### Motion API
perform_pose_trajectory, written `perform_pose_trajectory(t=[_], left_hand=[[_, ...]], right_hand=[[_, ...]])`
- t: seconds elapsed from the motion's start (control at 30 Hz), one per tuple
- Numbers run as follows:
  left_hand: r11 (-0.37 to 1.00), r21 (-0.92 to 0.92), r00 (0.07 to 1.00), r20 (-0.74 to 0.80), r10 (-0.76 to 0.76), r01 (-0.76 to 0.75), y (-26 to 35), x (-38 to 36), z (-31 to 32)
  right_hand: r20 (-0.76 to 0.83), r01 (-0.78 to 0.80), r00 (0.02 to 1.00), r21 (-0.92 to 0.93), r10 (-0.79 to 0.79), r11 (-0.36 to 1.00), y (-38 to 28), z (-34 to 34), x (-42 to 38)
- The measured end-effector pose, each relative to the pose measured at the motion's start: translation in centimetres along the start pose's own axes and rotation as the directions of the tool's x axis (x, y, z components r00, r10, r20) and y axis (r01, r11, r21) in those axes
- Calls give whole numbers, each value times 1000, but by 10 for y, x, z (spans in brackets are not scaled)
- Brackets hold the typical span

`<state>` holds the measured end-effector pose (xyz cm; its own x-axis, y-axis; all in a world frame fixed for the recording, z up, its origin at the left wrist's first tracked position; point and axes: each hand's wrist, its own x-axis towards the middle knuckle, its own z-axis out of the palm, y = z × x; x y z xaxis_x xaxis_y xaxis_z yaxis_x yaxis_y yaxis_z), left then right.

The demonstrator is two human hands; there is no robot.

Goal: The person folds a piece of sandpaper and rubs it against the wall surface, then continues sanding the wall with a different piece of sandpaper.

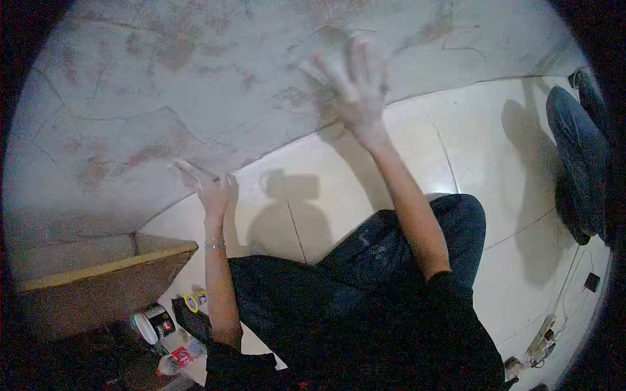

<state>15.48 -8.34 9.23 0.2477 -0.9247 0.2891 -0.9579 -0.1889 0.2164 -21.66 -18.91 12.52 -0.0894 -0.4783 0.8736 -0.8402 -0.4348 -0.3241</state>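
My right hand (360, 91) is spread against the lower part of a grey, patchy plastered wall (248, 85). Its fingers are stretched apart, dusted white and smeared by motion. Lower and to the left, my left hand (212, 189) is at the foot of the wall, fingers stretched toward the plaster, their tips pale with powder. A bracelet circles that wrist. Nothing shows in either palm. Reddish and brown stains and thin cracks mark the wall around both hands.
Pale floor tiles (424, 150) meet the wall. At left stands a wooden box-like piece (111, 267); near it lie a white tub with a black label (155, 324) and yellow-rimmed tape (190, 302). Another person's legs (574, 150) are at right, above a power strip (542, 337) with cords.
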Motion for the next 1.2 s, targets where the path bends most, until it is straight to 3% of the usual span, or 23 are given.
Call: perform_pose_trajectory(t=[0.03, 0.13, 0.23, 0.33, 0.37, 0.43, 0.5, 0.53, 0.6, 0.67, 0.73, 0.9, 1.0, 1.1, 1.2], left_hand=[[1000, 0, 1000, 3, 11, -11, -7, 2, 5], [998, -26, 998, 23, 64, -63, -34, 9, 21], [995, 2, 994, 42, 105, -105, -68, 14, 44], [964, 174, 973, -72, 218, -203, -63, 13, 42], [976, 146, 984, -49, 173, -164, -58, 10, 39], [1000, 18, 998, 68, 0, -1, -27, 5, 17], [990, 133, 999, 12, 48, -49, -13, 1, 6], [916, 353, 965, -106, 241, -190, -15, 0, 9], [910, 342, 944, -145, 297, -233, -1, -2, 2], [941, 265, 958, -135, 252, -210, -2, -1, 4], [983, 137, 989, -65, 130, -121, -5, -1, 6], [992, 114, 998, -19, 53, -50, -21, 0, 16], [995, 98, 1000, -4, 29, -29, -27, 0, 22], [999, -5, 999, 39, -38, 39, 6, -3, -7], [998, 56, 997, 76, -15, 11, 5, -1, -6]], right_hand=[[-56, 4, 998, 10, -4, 1000, 9, -5, 4], [-37, -195, 981, -167, 191, 966, 30, -25, 15], [-101, -268, 955, 117, 280, 956, 1, -9, 8], [122, -129, 985, 34, 124, 991, -34, 6, -12], [201, -77, 977, 14, 72, 997, -39, 7, -16], [167, -42, 985, -26, 45, 999, -34, 7, -16], [112, -33, 993, -34, 37, 999, -10, 3, -11], [56, -103, 993, -6, 103, 995, 3, -1, -7], [-52, -234, 970, 58, 237, 971, 26, -9, 2], [-93, -312, 944, 71, 318, 947, 30, -8, 5], [-89, -280, 955, 42, 283, 959, 27, -4, 3], [46, 18, 999, -33, -16, 999, -37, 19, -24], [230, 94, 970, -36, -83, 995, -32, 3, -22], [94, -44, 995, 8, 43, 999, 12, 13, -18], [-97, -258, 962, -10, 256, 966, 25, -9, 8]])
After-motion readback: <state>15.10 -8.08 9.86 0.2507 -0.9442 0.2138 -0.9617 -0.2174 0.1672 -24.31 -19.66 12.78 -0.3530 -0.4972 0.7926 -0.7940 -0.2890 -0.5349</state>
